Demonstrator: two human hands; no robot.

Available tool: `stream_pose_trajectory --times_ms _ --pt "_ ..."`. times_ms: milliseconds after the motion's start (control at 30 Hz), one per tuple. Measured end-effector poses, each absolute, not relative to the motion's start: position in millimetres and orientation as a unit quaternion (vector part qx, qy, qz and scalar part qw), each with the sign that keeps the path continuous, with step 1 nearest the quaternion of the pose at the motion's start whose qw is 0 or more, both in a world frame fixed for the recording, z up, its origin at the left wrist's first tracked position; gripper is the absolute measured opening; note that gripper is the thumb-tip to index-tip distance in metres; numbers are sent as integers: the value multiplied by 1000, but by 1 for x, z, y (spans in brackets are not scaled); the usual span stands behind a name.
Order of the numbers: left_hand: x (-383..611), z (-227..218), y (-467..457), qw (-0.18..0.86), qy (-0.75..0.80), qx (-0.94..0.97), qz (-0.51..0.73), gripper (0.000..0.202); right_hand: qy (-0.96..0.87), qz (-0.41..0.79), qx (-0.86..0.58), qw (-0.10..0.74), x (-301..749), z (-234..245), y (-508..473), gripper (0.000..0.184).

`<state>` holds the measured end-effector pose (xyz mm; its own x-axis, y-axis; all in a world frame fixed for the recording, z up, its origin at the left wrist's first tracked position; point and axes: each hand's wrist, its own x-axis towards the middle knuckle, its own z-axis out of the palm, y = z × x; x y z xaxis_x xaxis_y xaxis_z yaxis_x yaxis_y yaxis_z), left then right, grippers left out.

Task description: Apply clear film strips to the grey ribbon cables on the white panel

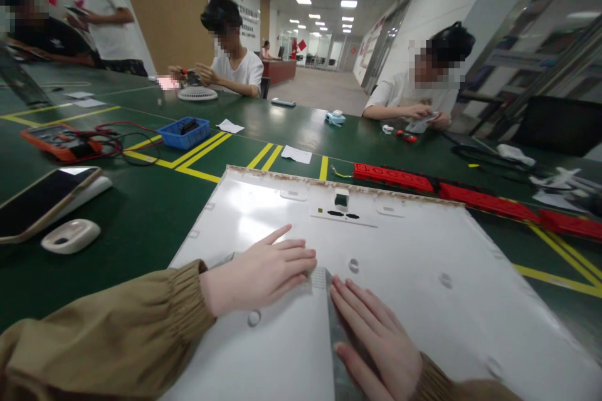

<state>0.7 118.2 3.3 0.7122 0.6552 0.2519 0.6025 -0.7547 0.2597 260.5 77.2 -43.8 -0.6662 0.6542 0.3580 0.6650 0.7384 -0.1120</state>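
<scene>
A large white flat panel (414,250) lies on the green table in front of me. My left hand (263,272) rests flat on it, fingers stretched out to the right, fingertips on the end of a strip of clear tape (320,277). My right hand (376,332) lies flat beside it, fingers together and pointing up-left, pressing the greyish tape strip that runs toward me. Both sleeves are tan. The panel has small round dimples and a slot near its far edge (341,200).
To the left lie a phone (42,200) on a white pad and a small white oval device (70,235). Farther off are an orange multimeter (61,141) with leads, a blue tray (184,133) and red power strips (395,177). Other people sit working across the table.
</scene>
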Motion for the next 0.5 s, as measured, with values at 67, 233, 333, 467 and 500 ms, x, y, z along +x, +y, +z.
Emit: stream_pose_trajectory --times_ms 67,233,333,467,500 --pt "4 2 120 65 342 922 167 34 -912 -10 -365 187 260 -44 78 54" --pt "4 0 118 43 343 924 163 34 -907 25 -363 211 261 -50 84 53" --pt "3 -2 117 41 343 922 173 32 -904 39 -361 227 262 -58 91 50" --pt "1 -5 119 59 350 919 170 32 -889 51 -377 255 257 -65 98 44" --pt "0 -6 119 63 349 919 172 33 -882 55 -387 264 256 -65 99 42"
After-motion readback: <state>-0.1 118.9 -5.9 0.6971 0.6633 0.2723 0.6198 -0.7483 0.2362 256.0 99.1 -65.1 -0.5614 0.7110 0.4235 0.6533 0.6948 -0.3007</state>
